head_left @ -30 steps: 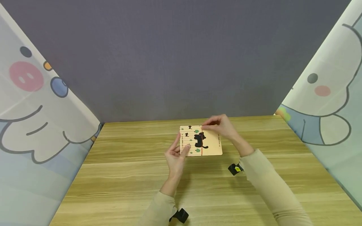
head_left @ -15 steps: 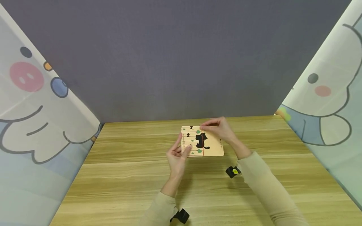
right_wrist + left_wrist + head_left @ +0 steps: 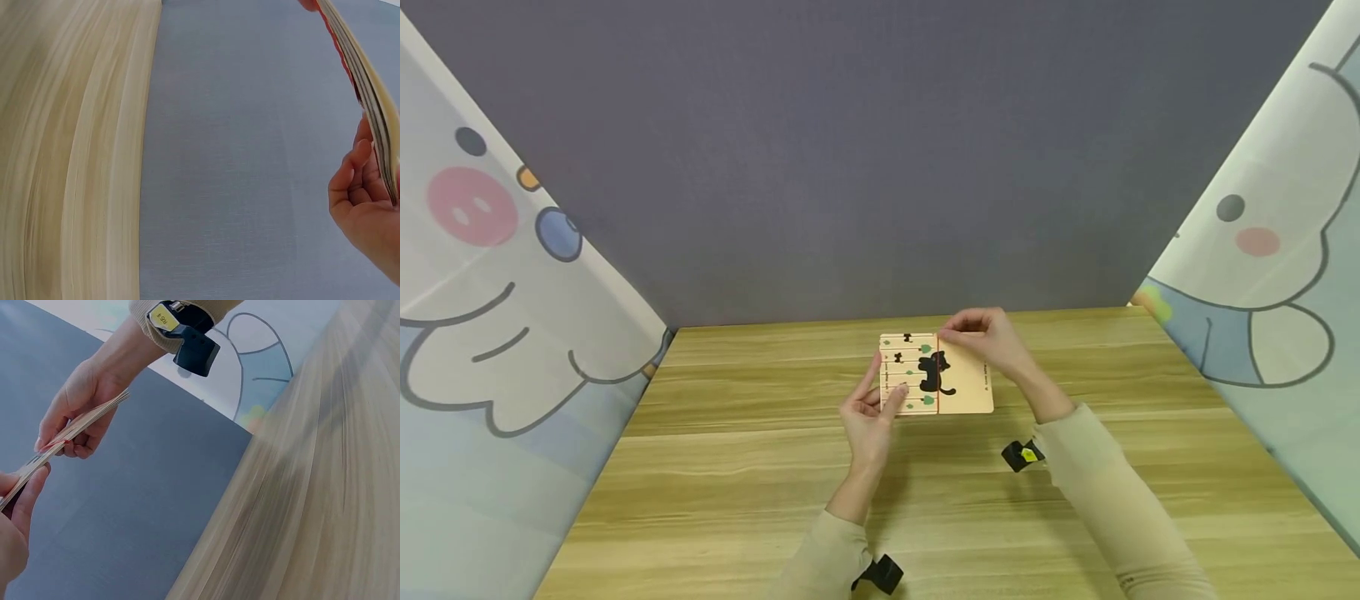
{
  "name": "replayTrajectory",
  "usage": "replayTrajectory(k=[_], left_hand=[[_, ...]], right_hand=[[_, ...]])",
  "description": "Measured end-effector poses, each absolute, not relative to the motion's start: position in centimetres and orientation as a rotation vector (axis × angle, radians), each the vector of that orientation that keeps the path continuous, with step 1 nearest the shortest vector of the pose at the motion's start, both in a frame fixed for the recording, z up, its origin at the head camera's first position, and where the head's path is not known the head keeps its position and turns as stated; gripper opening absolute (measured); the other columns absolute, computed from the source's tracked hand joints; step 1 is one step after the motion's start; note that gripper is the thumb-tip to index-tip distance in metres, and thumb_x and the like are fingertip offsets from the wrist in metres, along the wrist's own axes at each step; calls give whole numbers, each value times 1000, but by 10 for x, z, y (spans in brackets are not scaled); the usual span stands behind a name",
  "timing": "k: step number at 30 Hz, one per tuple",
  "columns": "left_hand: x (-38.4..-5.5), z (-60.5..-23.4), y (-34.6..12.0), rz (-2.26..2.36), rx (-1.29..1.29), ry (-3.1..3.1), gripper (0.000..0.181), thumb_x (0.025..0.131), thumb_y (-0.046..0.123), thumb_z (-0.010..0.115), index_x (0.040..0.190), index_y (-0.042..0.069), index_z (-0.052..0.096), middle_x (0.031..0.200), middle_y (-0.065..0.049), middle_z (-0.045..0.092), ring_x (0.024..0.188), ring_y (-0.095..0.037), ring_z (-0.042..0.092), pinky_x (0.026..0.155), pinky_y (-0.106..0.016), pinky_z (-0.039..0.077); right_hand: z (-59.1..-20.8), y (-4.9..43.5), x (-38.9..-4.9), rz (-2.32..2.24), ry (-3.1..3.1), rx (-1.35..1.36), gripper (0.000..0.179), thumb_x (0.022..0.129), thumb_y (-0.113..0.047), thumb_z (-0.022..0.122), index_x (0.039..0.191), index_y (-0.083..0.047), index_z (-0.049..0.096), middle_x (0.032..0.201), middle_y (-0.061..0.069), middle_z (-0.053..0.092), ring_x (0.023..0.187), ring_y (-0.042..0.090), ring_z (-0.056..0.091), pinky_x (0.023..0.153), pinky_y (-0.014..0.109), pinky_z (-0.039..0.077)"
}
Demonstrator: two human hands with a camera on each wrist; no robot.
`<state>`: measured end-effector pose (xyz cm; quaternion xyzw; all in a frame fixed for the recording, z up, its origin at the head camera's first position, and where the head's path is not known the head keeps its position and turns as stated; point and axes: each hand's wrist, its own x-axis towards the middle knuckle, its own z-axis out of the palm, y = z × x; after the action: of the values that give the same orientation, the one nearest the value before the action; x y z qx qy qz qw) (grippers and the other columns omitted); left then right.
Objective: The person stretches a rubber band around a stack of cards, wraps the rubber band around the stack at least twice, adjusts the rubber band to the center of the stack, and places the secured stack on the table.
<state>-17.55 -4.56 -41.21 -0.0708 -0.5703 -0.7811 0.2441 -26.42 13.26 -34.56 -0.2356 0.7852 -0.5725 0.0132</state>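
Note:
A cream notebook (image 3: 967, 390) with a black cat print is held up above the table. A thin red band (image 3: 937, 398) runs across its front, near the middle. My left hand (image 3: 867, 423) grips the left end, thumb on the front and fingers behind. At the top edge, thumb and fingertips of my right hand (image 3: 992, 343) pinch where the red band crosses. Seen edge-on in the left wrist view, the notebook (image 3: 103, 412) shows several thin layers, slightly spread at one end. The right wrist view shows the layered edge (image 3: 374, 109) too; most of the right hand is outside it.
The wood-grain table (image 3: 737, 492) lies below both hands. A dark grey panel (image 3: 880, 167) rises behind it. Cartoon-printed cloths (image 3: 482, 350) flank both sides. Black wrist mounts (image 3: 1022, 455) hang under the sleeves.
The notebook has shifted slightly right with the left hand. My right hand's fingertips moved a little left along the top edge, then back right and slightly up.

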Motion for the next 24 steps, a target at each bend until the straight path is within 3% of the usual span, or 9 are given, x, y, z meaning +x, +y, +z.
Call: replayTrajectory(k=[9, 14, 18, 24], left_hand=[[-175, -411, -47, -2176, -177, -1558, 56, 73, -11, 64, 125, 4, 48, 78, -30, 60, 33, -2, 31, 31, -11, 29], [-169, -401, -46, -2174, -197, -1579, 54, 73, -15, 61, 124, -4, 46, 78, -33, 59, 33, -1, 31, 31, -11, 29], [-165, -393, -45, -2156, -186, -1593, 53, 74, -15, 61, 124, -5, 45, 77, -34, 58, 33, -1, 31, 31, -11, 28], [-164, -391, -44, -2177, -175, -1573, 54, 74, -14, 61, 124, -3, 46, 78, -34, 58, 34, -1, 32, 33, -10, 29]], right_hand=[[-348, 129, -266, -1818, 2444, -848, 14, 78, -7, 67, 85, 5, 66, 81, 12, 66, 67, 15, 59, 57, 22, 51], [-348, 126, -265, -1813, 2401, -816, 12, 79, -2, 65, 86, 7, 66, 81, 15, 66, 62, 12, 57, 52, 19, 47], [-346, 124, -264, -1849, 2378, -832, 13, 78, 0, 65, 86, 9, 65, 83, 19, 65, 65, 13, 59, 57, 20, 50], [-344, 128, -263, -1857, 2423, -817, 19, 79, -11, 67, 89, 5, 67, 82, 8, 67, 65, 15, 59, 53, 19, 47]])
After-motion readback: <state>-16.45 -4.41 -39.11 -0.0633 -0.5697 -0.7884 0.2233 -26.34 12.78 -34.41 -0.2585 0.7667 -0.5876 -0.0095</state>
